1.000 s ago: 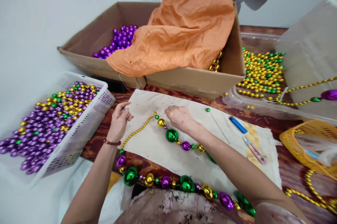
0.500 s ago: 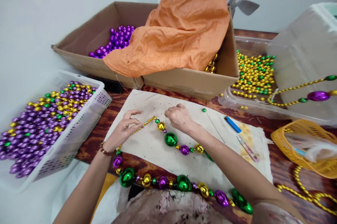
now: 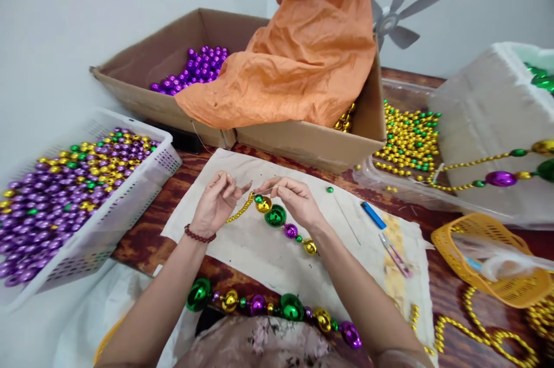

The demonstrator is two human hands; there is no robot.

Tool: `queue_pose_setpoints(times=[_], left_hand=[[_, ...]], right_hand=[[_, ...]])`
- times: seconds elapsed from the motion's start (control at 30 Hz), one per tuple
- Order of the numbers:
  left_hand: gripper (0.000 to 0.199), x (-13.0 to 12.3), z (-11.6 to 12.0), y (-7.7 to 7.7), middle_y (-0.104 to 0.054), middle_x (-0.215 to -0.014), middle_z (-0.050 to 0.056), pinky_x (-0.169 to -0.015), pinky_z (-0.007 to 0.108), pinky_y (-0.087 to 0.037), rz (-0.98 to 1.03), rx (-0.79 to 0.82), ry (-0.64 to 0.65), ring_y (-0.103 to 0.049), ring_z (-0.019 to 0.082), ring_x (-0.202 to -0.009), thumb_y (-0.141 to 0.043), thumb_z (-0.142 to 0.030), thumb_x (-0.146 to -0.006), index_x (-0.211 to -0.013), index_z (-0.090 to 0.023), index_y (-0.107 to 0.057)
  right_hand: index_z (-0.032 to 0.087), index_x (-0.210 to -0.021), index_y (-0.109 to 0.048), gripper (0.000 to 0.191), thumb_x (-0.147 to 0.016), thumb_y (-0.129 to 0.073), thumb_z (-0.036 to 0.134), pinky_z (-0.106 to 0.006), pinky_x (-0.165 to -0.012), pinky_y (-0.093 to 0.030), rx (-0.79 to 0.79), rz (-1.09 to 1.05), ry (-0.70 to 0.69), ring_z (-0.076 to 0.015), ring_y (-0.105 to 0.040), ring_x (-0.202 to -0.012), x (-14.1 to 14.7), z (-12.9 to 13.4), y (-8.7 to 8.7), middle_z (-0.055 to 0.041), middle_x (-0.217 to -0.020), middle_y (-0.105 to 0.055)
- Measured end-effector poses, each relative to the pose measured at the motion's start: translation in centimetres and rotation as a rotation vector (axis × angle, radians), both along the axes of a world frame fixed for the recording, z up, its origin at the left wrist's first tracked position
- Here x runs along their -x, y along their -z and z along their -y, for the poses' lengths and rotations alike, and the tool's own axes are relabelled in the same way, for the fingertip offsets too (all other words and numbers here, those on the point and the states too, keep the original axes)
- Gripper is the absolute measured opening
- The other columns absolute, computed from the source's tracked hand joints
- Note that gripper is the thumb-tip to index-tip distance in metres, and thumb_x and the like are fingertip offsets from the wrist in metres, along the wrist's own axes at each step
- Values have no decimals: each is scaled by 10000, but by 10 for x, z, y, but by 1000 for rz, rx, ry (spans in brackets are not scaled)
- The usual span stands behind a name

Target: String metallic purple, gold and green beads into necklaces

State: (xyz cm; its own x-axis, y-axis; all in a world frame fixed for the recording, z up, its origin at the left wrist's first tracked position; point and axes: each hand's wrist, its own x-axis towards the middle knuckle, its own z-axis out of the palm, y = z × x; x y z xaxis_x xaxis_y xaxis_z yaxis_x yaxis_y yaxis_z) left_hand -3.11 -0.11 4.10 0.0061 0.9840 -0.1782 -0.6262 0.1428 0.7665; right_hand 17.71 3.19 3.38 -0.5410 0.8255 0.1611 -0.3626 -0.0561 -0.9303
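Both my hands are raised over the white cloth (image 3: 259, 252), close together at one end of a bead strand (image 3: 275, 216) of green, gold and purple balls. My left hand (image 3: 219, 201) has bent fingers pinched together, with a red-brown bracelet at the wrist. My right hand (image 3: 295, 198) pinches a thin thread near the small green bead (image 3: 258, 199). A thread also seems to run to my left fingers. Small gold beads (image 3: 240, 210) hang beside my left fingertips. The strand's larger balls (image 3: 291, 307) curve along the table's front edge, against my clothing.
A white basket (image 3: 167, 151) of mixed beads stands left. Behind is a cardboard box (image 3: 303, 140) with orange fabric (image 3: 294, 68). A blue cutter (image 3: 373, 215), small scissors (image 3: 395, 255) and needle (image 3: 346, 218) lie right, near an orange basket (image 3: 445, 238) and clear tub (image 3: 372, 175).
My right hand has opened out of its fist into a pinch on the thread beside the strand's end. My left hand has lifted off the small gold beads and curled its fingers. The view has shifted slightly.
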Motion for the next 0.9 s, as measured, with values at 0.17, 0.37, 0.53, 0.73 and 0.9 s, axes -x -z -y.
queue_pose_setpoints(times=[0.17,0.37,0.53,0.73,0.9], left_hand=[[307,-8,1,-8,-330,-542,-86,-876,342,-563,37,23,-45,-361,66,-501,-782,-339,-814,-728,-198,-523],[343,-16,3,-36,-236,-562,-95,-876,317,-552,91,-52,-1,-306,48,-476,-777,-346,-831,-717,-192,-492],[352,-21,3,-74,-185,-523,-105,-909,340,-550,-9,-165,5,-221,42,-424,-723,-368,-891,-689,-195,-491],[313,-31,3,-163,-212,-480,-103,-645,260,-522,-180,-420,44,-282,26,-371,-641,-197,-949,-660,-169,-525],[334,-44,14,-259,-334,-558,-89,-574,124,-249,-349,-702,46,-504,-26,-479,-413,-29,-996,-682,-66,-519]], right_hand=[[221,-764,-563,412,-841,-726,592,-399,-848,-525,93,-157,44,-217,-656,-805,22,-1,-22,-27,-753,-629],[211,-746,-566,379,-845,-753,526,-278,-579,-468,75,-209,151,-84,-386,-455,35,6,-51,78,-537,-415],[200,-766,-615,361,-828,-769,520,-236,-501,-397,9,-123,191,-64,-316,-440,29,9,-79,92,-507,-362],[195,-754,-607,287,-902,-718,414,-179,-503,-419,-226,-111,278,-28,-310,-444,9,19,-177,100,-540,-320],[154,-684,-556,409,-1047,-395,253,-184,-547,-353,-362,-33,403,25,-314,-414,-6,37,-275,101,-540,-229]])
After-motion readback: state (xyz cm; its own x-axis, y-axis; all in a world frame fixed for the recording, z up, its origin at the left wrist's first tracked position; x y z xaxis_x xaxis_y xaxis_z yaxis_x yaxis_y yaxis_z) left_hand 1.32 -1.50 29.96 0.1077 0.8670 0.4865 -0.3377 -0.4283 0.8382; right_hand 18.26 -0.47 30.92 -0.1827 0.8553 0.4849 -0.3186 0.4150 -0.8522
